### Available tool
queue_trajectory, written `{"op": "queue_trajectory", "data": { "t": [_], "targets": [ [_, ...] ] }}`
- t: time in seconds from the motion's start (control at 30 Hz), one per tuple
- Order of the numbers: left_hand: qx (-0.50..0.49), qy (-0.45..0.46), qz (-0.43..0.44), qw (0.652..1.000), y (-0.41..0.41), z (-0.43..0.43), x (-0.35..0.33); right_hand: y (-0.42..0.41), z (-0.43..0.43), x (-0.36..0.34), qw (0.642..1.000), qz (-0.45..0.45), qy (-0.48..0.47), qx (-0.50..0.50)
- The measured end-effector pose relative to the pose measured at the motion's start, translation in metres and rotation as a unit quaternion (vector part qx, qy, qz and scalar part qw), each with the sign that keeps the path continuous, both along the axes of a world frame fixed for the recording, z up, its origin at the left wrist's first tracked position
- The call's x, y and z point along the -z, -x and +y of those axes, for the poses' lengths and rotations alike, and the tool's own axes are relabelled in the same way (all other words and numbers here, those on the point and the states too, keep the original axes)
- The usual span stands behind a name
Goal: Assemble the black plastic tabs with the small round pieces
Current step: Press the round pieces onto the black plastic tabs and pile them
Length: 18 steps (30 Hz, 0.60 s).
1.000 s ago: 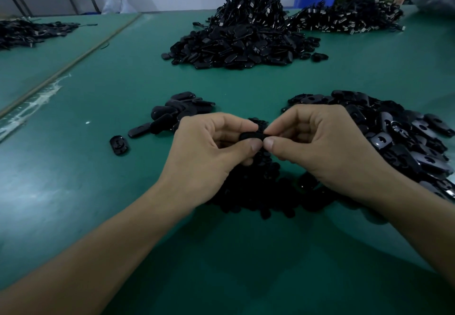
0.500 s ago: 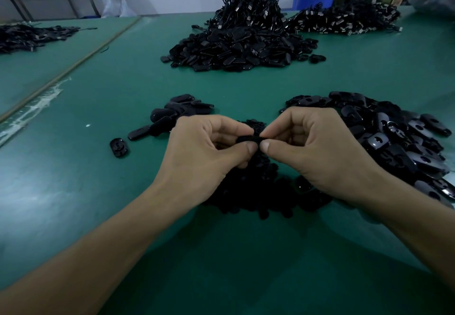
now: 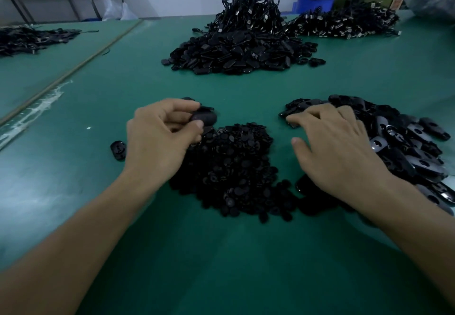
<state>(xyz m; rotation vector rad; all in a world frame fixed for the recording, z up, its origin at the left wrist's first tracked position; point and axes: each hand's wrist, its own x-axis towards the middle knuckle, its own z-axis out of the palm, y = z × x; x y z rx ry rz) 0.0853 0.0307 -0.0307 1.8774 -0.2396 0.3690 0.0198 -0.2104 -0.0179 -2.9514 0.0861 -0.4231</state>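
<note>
Near the front edge of the green matte worktop point(image 3: 246, 265), one smooth black oval plastic tab point(image 3: 204, 117) is pinched between the thumb and curled fingers of the left hand point(image 3: 160, 137), beside one heap of small round black pieces point(image 3: 236, 167), too many to count. The right hand point(image 3: 337, 147) lies spread, fingers nearly straight, touching one heap of glossy holed black tabs point(image 3: 406, 142) toward the right edge. One lone tab point(image 3: 117, 150) lies left; one far mound of tabs point(image 3: 236, 51) sits toward the far edge.

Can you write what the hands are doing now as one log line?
left hand: holds black tab | right hand: fingers straight, on tab pile | round pieces: heap between hands
</note>
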Motion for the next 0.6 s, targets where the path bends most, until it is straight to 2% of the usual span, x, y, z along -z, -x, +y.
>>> {"op": "queue_trajectory", "data": {
  "t": [0.17,0.27,0.43,0.6],
  "targets": [
    [-0.074,-0.072,-0.009,0.995,-0.014,0.017,0.004,0.004,0.002,0.000,0.992,0.089,0.059,0.064],
    [-0.102,-0.115,-0.012,0.988,-0.015,0.019,0.002,0.003,-0.001,-0.001,0.994,0.076,0.060,0.041],
    [-0.112,-0.132,-0.004,0.985,-0.015,0.020,0.001,0.001,0.000,-0.002,0.999,0.040,-0.014,-0.004],
    [-0.119,-0.174,-0.004,0.977,-0.013,0.020,0.001,0.004,-0.002,0.000,0.998,0.031,0.040,0.034]
  ]
}}
